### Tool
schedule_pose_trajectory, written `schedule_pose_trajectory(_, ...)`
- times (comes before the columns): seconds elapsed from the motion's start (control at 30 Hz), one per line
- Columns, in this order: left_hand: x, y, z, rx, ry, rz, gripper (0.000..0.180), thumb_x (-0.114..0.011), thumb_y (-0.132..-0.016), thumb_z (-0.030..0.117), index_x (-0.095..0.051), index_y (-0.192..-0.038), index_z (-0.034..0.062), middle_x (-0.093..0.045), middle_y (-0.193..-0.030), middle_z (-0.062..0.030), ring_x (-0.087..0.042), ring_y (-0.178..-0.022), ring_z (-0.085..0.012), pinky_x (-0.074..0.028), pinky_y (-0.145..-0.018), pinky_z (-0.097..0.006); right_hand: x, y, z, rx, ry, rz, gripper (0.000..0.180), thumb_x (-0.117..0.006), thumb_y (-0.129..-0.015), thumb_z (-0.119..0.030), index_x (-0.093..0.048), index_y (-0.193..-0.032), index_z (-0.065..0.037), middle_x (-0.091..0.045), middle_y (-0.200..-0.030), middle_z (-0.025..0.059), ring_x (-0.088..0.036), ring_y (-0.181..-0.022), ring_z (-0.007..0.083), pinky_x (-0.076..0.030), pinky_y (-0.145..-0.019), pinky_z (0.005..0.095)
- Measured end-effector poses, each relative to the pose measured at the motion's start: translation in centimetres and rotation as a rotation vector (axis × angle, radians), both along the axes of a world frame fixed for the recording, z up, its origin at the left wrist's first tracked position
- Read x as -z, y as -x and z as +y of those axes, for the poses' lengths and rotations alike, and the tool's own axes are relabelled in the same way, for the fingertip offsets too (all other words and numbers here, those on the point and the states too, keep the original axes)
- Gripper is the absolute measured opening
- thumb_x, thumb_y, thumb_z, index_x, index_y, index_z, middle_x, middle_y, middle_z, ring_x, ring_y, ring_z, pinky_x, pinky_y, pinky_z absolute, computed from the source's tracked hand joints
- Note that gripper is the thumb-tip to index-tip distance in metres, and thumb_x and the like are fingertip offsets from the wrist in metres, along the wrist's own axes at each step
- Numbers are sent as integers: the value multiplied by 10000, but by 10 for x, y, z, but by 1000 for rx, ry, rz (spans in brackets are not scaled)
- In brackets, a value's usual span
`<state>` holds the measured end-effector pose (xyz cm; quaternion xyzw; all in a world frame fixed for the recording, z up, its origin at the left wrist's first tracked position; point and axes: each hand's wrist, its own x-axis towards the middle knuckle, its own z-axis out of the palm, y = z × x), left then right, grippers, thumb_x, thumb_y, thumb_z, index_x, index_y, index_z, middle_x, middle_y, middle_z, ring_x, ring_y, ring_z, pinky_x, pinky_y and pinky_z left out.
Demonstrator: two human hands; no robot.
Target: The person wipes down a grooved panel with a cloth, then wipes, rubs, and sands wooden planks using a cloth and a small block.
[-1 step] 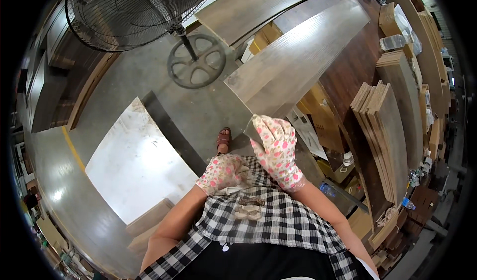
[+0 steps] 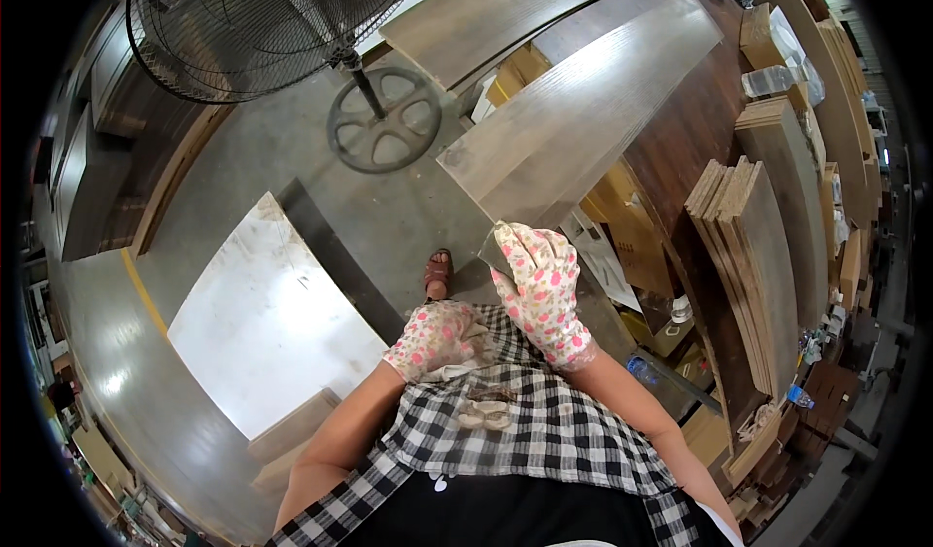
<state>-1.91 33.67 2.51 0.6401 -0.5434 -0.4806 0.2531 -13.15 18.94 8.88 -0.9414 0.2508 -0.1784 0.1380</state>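
Both of my hands wear white gloves with pink and green floral print. My right hand [image 2: 544, 299] is raised before the apron, close to the near corner of a grey wood-grain board [image 2: 593, 100]. Its fingers are bent toward the thumb, closed on a small, thin, see-through grey piece [image 2: 488, 248] whose kind I cannot make out. My left hand [image 2: 439, 338] rests low against the black-and-white checked apron [image 2: 525, 406], next to its soiled, light-coloured patch. The left fingertips are lost in the cloth.
A black standing fan [image 2: 379, 110] stands ahead on the left. A white panel [image 2: 277, 319] lies to the left. Stacked boards [image 2: 748, 256] stand on the brown bench [image 2: 695, 149] at right, with plastic bottles [image 2: 768, 83] and cartons. More panels [image 2: 97, 188] are piled at far left.
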Motion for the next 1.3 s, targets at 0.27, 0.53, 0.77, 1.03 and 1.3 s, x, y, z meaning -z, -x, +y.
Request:
schedule_pose_trajectory(0.27, -5, -3, -4, 34, -83, -79, 375, -622, -676, 261, -630, -1012, 94, -639, -959, -128, -612, -902, -304, -492, -793, -388, -1, 4, 3, 10, -35, -59, 524, -719, -651, -138, -556, -1146, -79, -545, -1139, 78, -499, -1005, 291, -379, -863, 418)
schedule_pose_trajectory(0.53, -13, -5, -12, 73, -225, -157, 379, -629, -682, 259, -632, -1026, 101, -653, -954, -114, -627, -882, -298, -498, -783, -393, 16, 11, 8, -40, -55, -179, 520, -713, -659, -140, -558, -1152, -84, -554, -1141, 85, -507, -1010, 296, -395, -845, 431)
schedule_pose_trajectory(0.77, -20, -9, -17, 88, -131, -166, 373, -641, -672, 266, -628, -1008, 104, -650, -883, -146, -620, -851, -326, -497, -745, -415, 26, 6, 11, -98, -88, -131, 524, -716, -643, -139, -571, -1145, -95, -573, -1124, 75, -526, -1013, 285, -404, -860, 423)
schedule_pose_trajectory(1.03, -12, -12, -14, 59, -149, -164, 337, -641, -681, 284, -617, -937, 66, -644, -836, -142, -617, -820, -335, -494, -736, -424, 20, -1, 11, -131, -54, -16, 457, -673, -724, -235, -573, -1149, -101, -564, -1145, 75, -512, -1048, 278, -388, -894, 419)
schedule_pose_trajectory(1.3, -46, -52, -27, -581, 319, -378, 195, -636, -768, 220, -611, -917, 97, -616, -919, -70, -593, -842, -264, -475, -753, -379, -4, 55, -23, 194, -220, -345, 424, -738, -670, -190, -611, -1049, -49, -601, -1056, 118, -556, -995, 271, -450, -866, 391)
